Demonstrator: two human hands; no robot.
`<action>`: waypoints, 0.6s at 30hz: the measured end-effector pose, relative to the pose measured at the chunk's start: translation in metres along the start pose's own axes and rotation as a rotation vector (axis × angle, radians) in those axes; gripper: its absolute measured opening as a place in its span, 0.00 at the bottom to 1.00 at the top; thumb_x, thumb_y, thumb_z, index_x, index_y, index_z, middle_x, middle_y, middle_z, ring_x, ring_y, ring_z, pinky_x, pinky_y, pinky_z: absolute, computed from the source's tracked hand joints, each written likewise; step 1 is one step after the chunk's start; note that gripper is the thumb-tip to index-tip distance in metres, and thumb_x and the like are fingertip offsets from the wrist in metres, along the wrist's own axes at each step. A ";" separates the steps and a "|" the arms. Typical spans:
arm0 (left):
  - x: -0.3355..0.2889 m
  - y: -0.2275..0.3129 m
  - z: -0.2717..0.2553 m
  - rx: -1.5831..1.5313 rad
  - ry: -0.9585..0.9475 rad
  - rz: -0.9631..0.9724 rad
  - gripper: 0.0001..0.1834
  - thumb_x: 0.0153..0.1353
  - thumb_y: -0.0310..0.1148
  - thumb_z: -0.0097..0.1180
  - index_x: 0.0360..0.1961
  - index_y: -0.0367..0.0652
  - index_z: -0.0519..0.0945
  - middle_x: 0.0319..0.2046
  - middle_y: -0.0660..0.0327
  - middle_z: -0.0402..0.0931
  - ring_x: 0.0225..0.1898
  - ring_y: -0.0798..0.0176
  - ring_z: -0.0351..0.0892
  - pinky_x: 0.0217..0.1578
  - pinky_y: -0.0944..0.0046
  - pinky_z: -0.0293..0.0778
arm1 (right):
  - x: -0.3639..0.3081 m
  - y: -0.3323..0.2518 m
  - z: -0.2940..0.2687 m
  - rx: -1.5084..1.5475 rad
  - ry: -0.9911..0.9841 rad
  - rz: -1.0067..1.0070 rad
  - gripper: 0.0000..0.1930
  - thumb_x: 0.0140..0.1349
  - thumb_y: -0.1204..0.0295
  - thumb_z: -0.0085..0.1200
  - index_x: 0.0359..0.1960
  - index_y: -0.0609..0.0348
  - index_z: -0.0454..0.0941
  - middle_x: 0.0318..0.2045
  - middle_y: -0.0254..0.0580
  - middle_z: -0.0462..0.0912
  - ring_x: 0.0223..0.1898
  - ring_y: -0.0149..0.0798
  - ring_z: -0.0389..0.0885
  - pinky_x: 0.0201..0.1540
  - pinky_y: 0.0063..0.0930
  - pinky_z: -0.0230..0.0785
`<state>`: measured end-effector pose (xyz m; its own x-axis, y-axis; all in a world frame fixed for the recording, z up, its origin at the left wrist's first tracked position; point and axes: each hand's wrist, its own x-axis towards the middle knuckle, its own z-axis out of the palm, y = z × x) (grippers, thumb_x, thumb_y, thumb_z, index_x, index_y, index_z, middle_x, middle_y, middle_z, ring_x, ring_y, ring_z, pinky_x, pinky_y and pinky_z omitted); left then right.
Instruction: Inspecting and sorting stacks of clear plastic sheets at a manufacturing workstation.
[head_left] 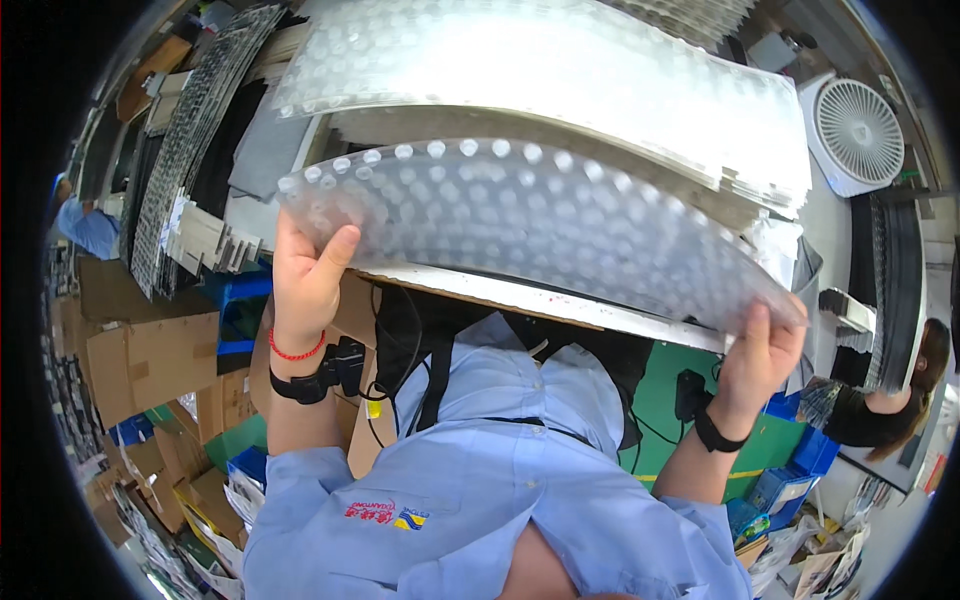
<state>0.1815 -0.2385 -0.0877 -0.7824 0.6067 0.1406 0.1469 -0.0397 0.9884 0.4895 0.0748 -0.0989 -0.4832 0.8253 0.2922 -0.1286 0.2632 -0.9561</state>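
A long, translucent plastic sheet (520, 215) with rows of pale round spots is held up in front of me, bowed along its length. Its left end is pinched in my left hand (308, 270), with the thumb on the near face. At the other end my right hand (768, 352) grips the lower right corner, thumb against the sheet. The fingers behind it show only dimly. Beyond it lies a wide stack of similar spotted sheets (560, 75), bright under the light, on the white worktable (520, 293).
A white fan (858, 125) stands right of the stack. More stacked strips (205, 140) lie at the left. Cardboard boxes (150, 365) and a blue crate (240, 315) sit lower left. Another person (890, 410) is at the right edge, and a blue sleeve (88, 228) shows far left.
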 end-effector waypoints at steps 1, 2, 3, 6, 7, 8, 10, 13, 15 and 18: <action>-0.002 0.003 0.002 -0.070 -0.019 -0.012 0.29 0.65 0.24 0.55 0.64 0.34 0.59 0.56 0.56 0.71 0.56 0.64 0.70 0.59 0.63 0.64 | 0.001 -0.003 0.001 0.108 0.016 -0.025 0.18 0.65 0.79 0.53 0.55 0.66 0.67 0.49 0.43 0.77 0.49 0.31 0.75 0.56 0.25 0.64; -0.003 0.006 0.003 -0.139 -0.037 -0.024 0.29 0.65 0.23 0.53 0.65 0.34 0.58 0.56 0.56 0.71 0.56 0.64 0.70 0.58 0.63 0.64 | 0.003 -0.008 0.003 0.114 0.006 -0.026 0.18 0.65 0.79 0.53 0.55 0.66 0.67 0.49 0.43 0.77 0.49 0.31 0.75 0.56 0.25 0.64; -0.003 0.009 0.006 -0.129 -0.026 -0.030 0.29 0.65 0.23 0.53 0.65 0.34 0.58 0.56 0.56 0.71 0.56 0.64 0.70 0.58 0.63 0.64 | 0.004 -0.018 0.008 0.092 -0.018 0.126 0.18 0.66 0.79 0.51 0.57 0.67 0.66 0.50 0.43 0.76 0.50 0.31 0.75 0.56 0.25 0.65; -0.001 0.015 0.012 0.044 -0.122 -0.178 0.31 0.66 0.21 0.51 0.67 0.33 0.54 0.55 0.54 0.71 0.55 0.64 0.71 0.56 0.63 0.66 | 0.009 -0.018 0.015 -0.011 -0.099 0.304 0.21 0.68 0.79 0.47 0.62 0.70 0.62 0.54 0.46 0.75 0.52 0.33 0.75 0.57 0.26 0.65; -0.002 0.017 0.013 0.033 -0.084 -0.191 0.32 0.66 0.21 0.50 0.68 0.32 0.52 0.54 0.53 0.71 0.53 0.65 0.73 0.54 0.65 0.68 | 0.009 -0.018 0.015 -0.032 -0.092 0.322 0.23 0.69 0.79 0.47 0.64 0.71 0.60 0.55 0.47 0.74 0.52 0.33 0.75 0.57 0.25 0.65; -0.003 0.019 0.012 0.022 -0.045 -0.205 0.34 0.66 0.21 0.50 0.69 0.32 0.50 0.52 0.52 0.71 0.51 0.65 0.74 0.51 0.67 0.70 | 0.010 -0.018 0.013 -0.054 -0.084 0.340 0.24 0.69 0.79 0.46 0.65 0.72 0.59 0.56 0.48 0.74 0.53 0.34 0.75 0.57 0.25 0.65; -0.005 0.020 0.004 0.075 0.002 -0.206 0.33 0.66 0.22 0.50 0.69 0.30 0.51 0.48 0.52 0.73 0.46 0.68 0.76 0.46 0.71 0.72 | 0.008 -0.016 0.004 -0.094 -0.092 0.367 0.24 0.70 0.78 0.45 0.66 0.72 0.59 0.56 0.48 0.74 0.53 0.33 0.75 0.57 0.25 0.65; -0.007 0.018 -0.002 0.007 -0.015 -0.300 0.28 0.67 0.21 0.48 0.66 0.29 0.55 0.42 0.55 0.75 0.42 0.71 0.77 0.42 0.72 0.72 | 0.007 -0.014 0.004 -0.095 -0.076 0.349 0.23 0.71 0.77 0.44 0.66 0.71 0.59 0.54 0.47 0.76 0.53 0.32 0.75 0.57 0.24 0.65; -0.005 0.022 -0.001 0.015 -0.029 -0.330 0.27 0.67 0.21 0.49 0.65 0.29 0.56 0.41 0.55 0.76 0.41 0.71 0.78 0.41 0.72 0.73 | 0.008 -0.012 0.006 -0.123 -0.074 0.339 0.23 0.71 0.76 0.44 0.66 0.70 0.59 0.54 0.48 0.76 0.53 0.32 0.75 0.57 0.24 0.65; -0.004 0.022 0.003 0.013 -0.014 -0.334 0.24 0.67 0.22 0.49 0.62 0.28 0.60 0.39 0.55 0.78 0.39 0.72 0.78 0.39 0.73 0.73 | 0.006 -0.013 0.014 -0.152 -0.047 0.308 0.21 0.71 0.76 0.44 0.64 0.69 0.61 0.52 0.46 0.76 0.51 0.31 0.75 0.56 0.23 0.65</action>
<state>0.1902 -0.2394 -0.0671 -0.7805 0.5952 -0.1915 -0.1085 0.1726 0.9790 0.4763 0.0693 -0.0850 -0.5188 0.8548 -0.0144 0.1587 0.0797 -0.9841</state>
